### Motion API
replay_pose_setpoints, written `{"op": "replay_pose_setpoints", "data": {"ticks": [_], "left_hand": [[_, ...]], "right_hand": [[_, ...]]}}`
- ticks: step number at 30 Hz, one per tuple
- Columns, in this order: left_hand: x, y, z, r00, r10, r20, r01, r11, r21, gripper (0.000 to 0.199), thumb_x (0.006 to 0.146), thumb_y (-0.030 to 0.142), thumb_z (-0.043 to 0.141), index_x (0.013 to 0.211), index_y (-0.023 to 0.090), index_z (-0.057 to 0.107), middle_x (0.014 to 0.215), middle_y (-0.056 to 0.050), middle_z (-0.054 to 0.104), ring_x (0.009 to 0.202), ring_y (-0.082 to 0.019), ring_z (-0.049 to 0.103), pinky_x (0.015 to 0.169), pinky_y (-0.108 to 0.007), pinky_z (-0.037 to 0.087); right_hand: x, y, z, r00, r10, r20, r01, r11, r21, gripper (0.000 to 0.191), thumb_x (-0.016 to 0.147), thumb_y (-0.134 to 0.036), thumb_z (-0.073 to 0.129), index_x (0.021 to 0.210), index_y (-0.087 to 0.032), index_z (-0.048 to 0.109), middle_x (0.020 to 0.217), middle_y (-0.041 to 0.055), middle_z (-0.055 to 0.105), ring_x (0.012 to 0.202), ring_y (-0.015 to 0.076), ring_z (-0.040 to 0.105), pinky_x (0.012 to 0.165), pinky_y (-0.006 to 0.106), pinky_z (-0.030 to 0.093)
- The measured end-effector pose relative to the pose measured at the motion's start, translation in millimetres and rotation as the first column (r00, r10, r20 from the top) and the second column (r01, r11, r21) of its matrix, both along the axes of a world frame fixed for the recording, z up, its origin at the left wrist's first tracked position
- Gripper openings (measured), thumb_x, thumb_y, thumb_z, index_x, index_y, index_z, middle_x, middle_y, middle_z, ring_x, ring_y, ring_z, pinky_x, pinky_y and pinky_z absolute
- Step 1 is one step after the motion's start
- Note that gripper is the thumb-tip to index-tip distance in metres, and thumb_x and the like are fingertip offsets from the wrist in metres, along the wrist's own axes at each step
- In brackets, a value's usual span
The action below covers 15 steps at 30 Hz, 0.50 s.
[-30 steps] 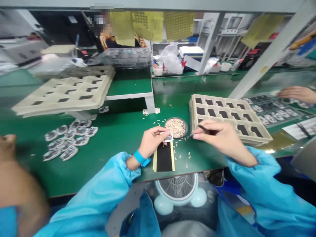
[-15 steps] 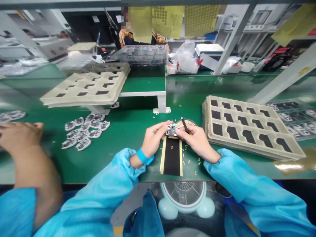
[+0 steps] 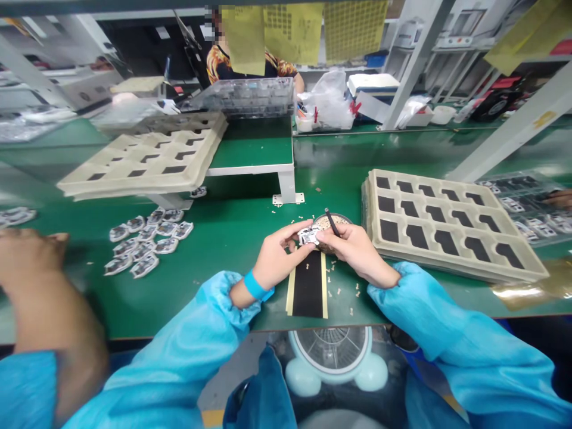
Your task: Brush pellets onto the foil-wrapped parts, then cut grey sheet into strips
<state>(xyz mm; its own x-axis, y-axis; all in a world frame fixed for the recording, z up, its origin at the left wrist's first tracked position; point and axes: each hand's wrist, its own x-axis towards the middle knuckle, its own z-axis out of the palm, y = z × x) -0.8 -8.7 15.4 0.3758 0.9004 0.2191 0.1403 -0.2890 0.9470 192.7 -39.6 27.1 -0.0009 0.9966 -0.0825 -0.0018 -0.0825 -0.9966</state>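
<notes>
My left hand (image 3: 277,257) pinches a small white and silver electronic part (image 3: 308,236) above the green bench. From the right, my right hand (image 3: 360,255) meets it, fingers closed on slim black tweezers (image 3: 331,220) whose end points up and away; their tips are hidden. The right fingertips touch the edge of the part. Just behind the hands sits a round dish (image 3: 347,219) of tiny beige pieces, partly covered by my right hand. Below lies a black strip with yellow edges (image 3: 308,295), with several tiny beige pieces scattered on and beside it.
Similar white parts (image 3: 145,247) lie in a group at left, near a co-worker's arm (image 3: 49,298). Stacked beige trays (image 3: 451,223) stand at right; another tray stack (image 3: 143,158) rests on a raised shelf (image 3: 254,146). A clear tray of parts (image 3: 531,208) lies far right.
The view has shifted slightly, moving the bench things a little left. The part in my left hand has tilted and shows a brighter face. Another person's hand has appeared at the far right.
</notes>
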Motion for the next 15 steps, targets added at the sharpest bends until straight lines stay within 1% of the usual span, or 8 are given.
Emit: {"op": "replay_pose_setpoints", "data": {"ticks": [4,9,12,15], "left_hand": [[-0.7,1.5,-0.6,0.999,-0.011,-0.035,0.012,0.999,0.032,0.051,0.081,0.030,0.078,0.130,0.021,0.069,0.108,-0.007,0.072,0.060,-0.009,0.043,0.058,-0.024,0.042],[-2.2,2.0,1.2,0.997,0.005,-0.074,-0.002,0.999,0.043,0.052,0.081,0.032,0.079,0.131,0.022,0.068,0.098,-0.005,0.070,0.062,-0.010,0.041,0.059,-0.025,0.040],[-2.4,1.8,4.0,0.996,0.017,-0.085,-0.014,0.999,0.036,0.052,0.081,0.031,0.079,0.131,0.021,0.069,0.093,-0.004,0.069,0.061,-0.010,0.040,0.059,-0.025,0.039],[-2.1,1.5,6.0,0.995,0.030,-0.095,-0.027,0.999,0.040,0.053,0.080,0.030,0.079,0.131,0.021,0.069,0.084,-0.002,0.066,0.061,-0.011,0.040,0.059,-0.025,0.038]], "right_hand": [[0.5,0.3,3.4,0.999,0.007,-0.041,-0.008,0.999,-0.033,0.035,0.075,-0.049,0.081,0.075,-0.016,0.070,0.051,-0.0059,0.045,0.051,0.0080,0.036,0.047,0.024,0.023],[-0.2,0.7,3.1,0.997,0.017,-0.070,-0.020,0.998,-0.051,0.035,0.074,-0.049,0.082,0.076,-0.016,0.069,0.048,-0.0085,0.038,0.048,0.0071,0.031,0.046,0.024,0.020],[-0.2,0.7,2.7,0.995,0.029,-0.098,-0.034,0.998,-0.056,0.036,0.073,-0.050,0.082,0.076,-0.017,0.068,0.049,-0.0087,0.038,0.047,0.0065,0.028,0.045,0.024,0.018],[0.2,0.5,2.2,0.994,0.036,-0.098,-0.043,0.997,-0.065,0.037,0.074,-0.050,0.081,0.078,-0.016,0.069,0.052,-0.0072,0.043,0.047,0.0059,0.028,0.044,0.023,0.017]]}}
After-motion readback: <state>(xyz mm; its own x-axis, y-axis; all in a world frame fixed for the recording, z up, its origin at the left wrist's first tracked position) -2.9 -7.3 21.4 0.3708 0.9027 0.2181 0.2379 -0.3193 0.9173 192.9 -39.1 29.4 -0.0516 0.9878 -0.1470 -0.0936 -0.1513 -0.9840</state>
